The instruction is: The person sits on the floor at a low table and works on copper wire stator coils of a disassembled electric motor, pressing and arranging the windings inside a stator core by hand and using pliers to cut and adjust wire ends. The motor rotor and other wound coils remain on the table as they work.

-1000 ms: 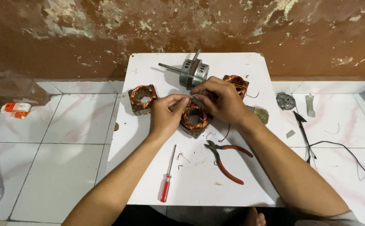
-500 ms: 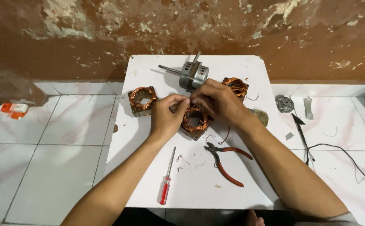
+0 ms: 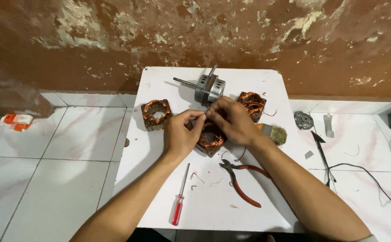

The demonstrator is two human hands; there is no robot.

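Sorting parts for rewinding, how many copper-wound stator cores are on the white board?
3: one square copper-wound stator left, one right beside the grey motor, one under both hands. None seems hidden.

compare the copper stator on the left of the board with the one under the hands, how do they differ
The left stator lies alone and untouched, its round bore fully in view. The middle stator sits under the left hand and right hand, whose fingertips meet above it, so it is partly hidden. The left one lies flat; the middle one looks turned corner-on. Both are square frames wound with copper wire on the white board.
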